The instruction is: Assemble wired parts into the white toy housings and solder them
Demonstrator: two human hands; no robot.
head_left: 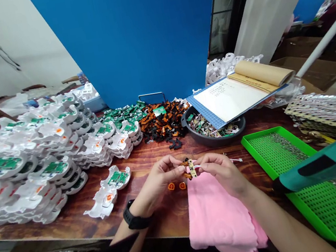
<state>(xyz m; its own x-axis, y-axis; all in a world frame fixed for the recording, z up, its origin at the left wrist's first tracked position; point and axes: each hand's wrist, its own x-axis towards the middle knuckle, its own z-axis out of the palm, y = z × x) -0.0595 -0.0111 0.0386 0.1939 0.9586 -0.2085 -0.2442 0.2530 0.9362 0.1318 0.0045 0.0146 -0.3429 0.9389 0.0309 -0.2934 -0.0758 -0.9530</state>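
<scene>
My left hand [166, 172] pinches an orange and black plastic part [186, 169] above the table's front edge. Against that part, my right hand [222, 170] holds a small pale circuit board [192, 168] with its fingertips. White wires run from the board under my right fingers, and their connector end [237, 160] sticks out to the right. Two small orange pieces [176, 186] lie on the wood just below my left hand. A folded pink cloth [218, 216] hangs over the table edge under my right hand. Left of my hands lies a white shell pair [111, 191] with a green board.
Stacked white shells [33, 166] fill the left side. Behind my hands are piles of green boards [124, 118] and orange-black parts [164, 122]. A black basin [187, 126] of wired boards sits under a clipboard [228, 98]. Green trays [255, 145] of screws and a teal tool [322, 162] are right.
</scene>
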